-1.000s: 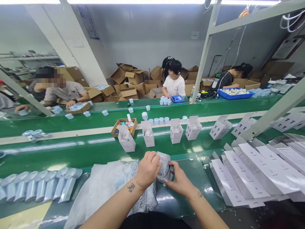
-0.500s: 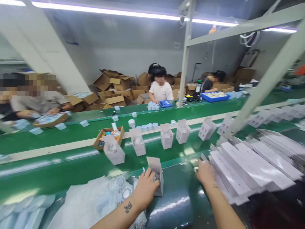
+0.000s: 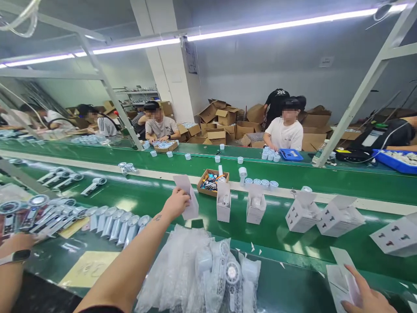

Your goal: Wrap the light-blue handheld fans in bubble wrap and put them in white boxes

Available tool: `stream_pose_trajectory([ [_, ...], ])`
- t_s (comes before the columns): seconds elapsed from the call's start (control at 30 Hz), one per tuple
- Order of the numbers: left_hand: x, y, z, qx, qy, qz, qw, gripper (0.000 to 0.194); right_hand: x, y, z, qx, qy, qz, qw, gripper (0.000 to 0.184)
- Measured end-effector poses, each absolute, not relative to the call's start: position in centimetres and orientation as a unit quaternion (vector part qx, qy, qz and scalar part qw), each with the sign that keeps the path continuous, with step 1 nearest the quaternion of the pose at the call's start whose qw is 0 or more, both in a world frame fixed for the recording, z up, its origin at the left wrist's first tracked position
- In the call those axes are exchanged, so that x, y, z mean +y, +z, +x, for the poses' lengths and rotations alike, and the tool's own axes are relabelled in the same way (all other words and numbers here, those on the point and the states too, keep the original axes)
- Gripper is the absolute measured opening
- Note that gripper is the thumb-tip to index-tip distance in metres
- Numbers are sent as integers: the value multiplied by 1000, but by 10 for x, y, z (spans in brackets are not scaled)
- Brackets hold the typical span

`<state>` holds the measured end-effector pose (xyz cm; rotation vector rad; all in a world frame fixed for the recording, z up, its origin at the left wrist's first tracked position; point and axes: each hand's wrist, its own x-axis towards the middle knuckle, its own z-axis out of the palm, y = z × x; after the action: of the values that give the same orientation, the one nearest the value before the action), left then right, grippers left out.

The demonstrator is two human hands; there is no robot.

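Observation:
My left hand [image 3: 177,203] reaches out over the green belt with its fingers closed on an upright white box [image 3: 192,205] whose top flap stands up. What is inside that box is hidden. At the lower right, my right hand [image 3: 369,295] grips a white carton [image 3: 339,278] with a raised flap, partly covered by the fingers. Between my arms lies a pile of bubble-wrap bags [image 3: 179,269], and on its right side are bagged handheld fans [image 3: 232,274] with round heads.
Open-topped white boxes [image 3: 256,208] stand in a row along the belt [image 3: 276,243]. A small cardboard tray [image 3: 203,191] of parts sits behind them. At left, a co-worker's hand with a watch [image 3: 16,256] is near several fans [image 3: 58,217]. Other people sit across the line.
The view has swung left. My left hand has moved from the near worktop out over the belt with the box. My right hand, earlier at the stacked flat cartons, now holds a carton.

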<state>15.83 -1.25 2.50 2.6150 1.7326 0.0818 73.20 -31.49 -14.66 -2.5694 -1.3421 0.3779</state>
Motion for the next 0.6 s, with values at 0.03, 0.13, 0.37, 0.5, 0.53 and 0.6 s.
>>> stream_pose_trajectory([
  [0.03,-3,13,153,553,23,833,2,16,-309,-133,715,-466,134,-862,146,71],
  [0.13,18,-15,140,544,9,839,10,17,-300,-101,654,-506,139,-810,262,61],
  [0.37,15,-7,164,491,-27,870,-31,23,-309,-97,538,-504,154,-771,358,53],
  [0.5,-72,-31,233,314,-64,946,36,23,-320,-113,518,-499,157,-766,373,44],
  [0.53,-98,-46,246,208,-98,971,62,22,-323,-117,517,-492,150,-767,383,44],
  [0.6,-138,-82,263,50,-157,985,53,23,-326,-123,520,-481,139,-767,401,44],
])
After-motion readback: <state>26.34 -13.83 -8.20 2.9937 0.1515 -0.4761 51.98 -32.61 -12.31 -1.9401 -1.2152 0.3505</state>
